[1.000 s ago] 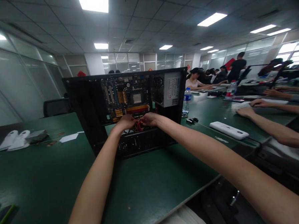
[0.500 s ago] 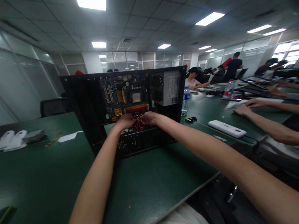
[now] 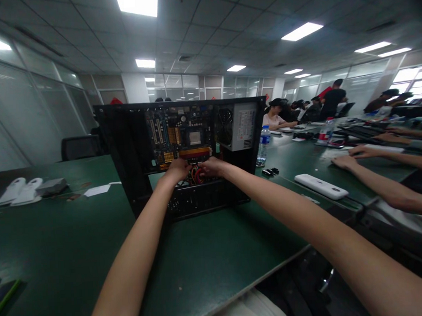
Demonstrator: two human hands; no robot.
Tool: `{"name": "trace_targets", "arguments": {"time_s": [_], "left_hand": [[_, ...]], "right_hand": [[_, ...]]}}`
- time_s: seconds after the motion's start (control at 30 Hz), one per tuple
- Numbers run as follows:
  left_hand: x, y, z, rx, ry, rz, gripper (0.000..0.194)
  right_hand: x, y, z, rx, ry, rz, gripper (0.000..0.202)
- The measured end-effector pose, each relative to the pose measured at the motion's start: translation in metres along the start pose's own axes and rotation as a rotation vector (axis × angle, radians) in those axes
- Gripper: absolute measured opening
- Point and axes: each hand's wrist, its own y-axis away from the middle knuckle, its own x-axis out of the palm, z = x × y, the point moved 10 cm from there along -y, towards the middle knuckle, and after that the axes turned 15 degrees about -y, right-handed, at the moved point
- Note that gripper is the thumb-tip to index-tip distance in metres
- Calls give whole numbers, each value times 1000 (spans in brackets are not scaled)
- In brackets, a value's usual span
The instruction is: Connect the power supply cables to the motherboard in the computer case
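A black computer case [image 3: 126,157] stands open toward me on the table, its motherboard [image 3: 181,131] and boxy power supply [image 3: 244,127] showing. Low inside it, below the motherboard, lies a bundle of red, black and yellow cables [image 3: 198,176]. My right hand [image 3: 213,166] is closed on these cables from the right. From the left, my left hand [image 3: 179,170] pinches at the same bundle, its fingertips partly hidden among the wires.
Green table [image 3: 60,246] under the case. A white power strip [image 3: 320,186], small black parts [image 3: 270,172] and a water bottle [image 3: 264,143] are to the right. Another person's hands [image 3: 345,162] rest farther right. White objects [image 3: 20,191], a grey block [image 3: 52,186] and paper [image 3: 97,190] lie left.
The view has shifted slightly, so the scene sits a little farther right. Both hands stay at the cables, with only small finger movement.
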Motion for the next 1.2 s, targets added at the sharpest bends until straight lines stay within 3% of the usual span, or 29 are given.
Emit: {"name": "trace_targets", "arguments": {"time_s": [0.2,0.43,0.93,1.2], "left_hand": [[-5,-7,-6,21,-35,3,36],[-4,-7,-11,11,-51,5,34],[1,1,-3,-77,-13,-62,39],[24,11,-6,10,119,65,23]], "right_hand": [[-9,12,32,-281,581,-31,33],[3,18,47,-453,944,-17,16],[18,15,53,-517,1132,65,11],[19,30,51,-595,1144,41,12]]}}
